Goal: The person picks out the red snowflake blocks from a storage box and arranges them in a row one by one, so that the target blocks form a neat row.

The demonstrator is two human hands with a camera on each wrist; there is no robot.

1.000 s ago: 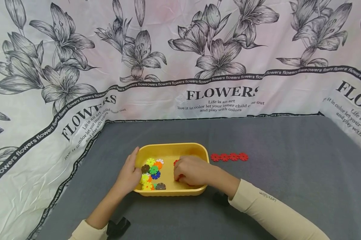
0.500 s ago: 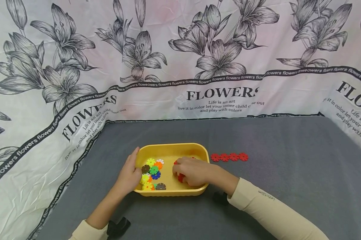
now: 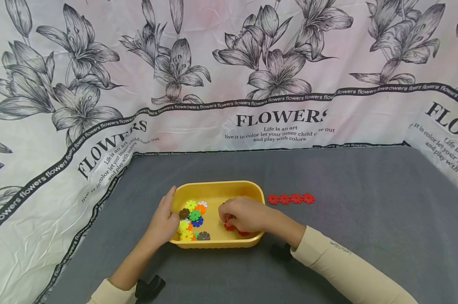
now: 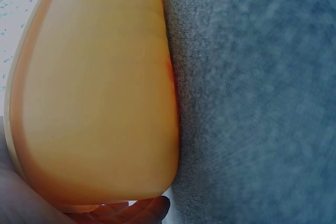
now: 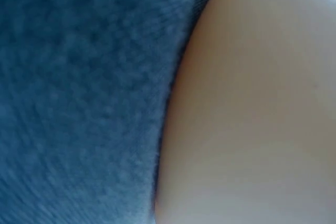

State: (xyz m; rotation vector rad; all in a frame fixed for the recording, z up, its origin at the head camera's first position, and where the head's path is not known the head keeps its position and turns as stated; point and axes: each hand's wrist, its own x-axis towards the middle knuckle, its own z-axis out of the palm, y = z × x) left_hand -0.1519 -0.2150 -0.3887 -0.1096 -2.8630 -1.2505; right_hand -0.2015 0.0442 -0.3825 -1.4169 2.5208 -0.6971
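Observation:
A yellow plastic tray (image 3: 214,244) sits on the grey cloth. My left hand (image 3: 163,221) holds its left end, thumb at the rim and fingers against the outside; in the left wrist view the fingers (image 4: 149,209) curl around the end of the tray wall (image 4: 100,98). Inside the right half, my right hand (image 3: 246,214) has its fingers bent down over red snowflake discs (image 3: 229,226), with thumb and forefinger pinching at one. The hand covers part of these discs. Several mixed-colour snowflake discs (image 3: 194,215) lie in the left half.
Right of the tray, a row of joined red snowflake discs (image 3: 290,199) lies on the grey cloth (image 3: 358,211). A printed flower curtain (image 3: 282,122) hangs behind and at the sides. Black straps (image 3: 150,288) are at the wrists. The right wrist view shows the tray's outer wall (image 5: 252,114).
My right hand shifts slightly within the tray's right half, its fingers moving among the red discs, and more red shows beneath it. The left hand and tray stay still.

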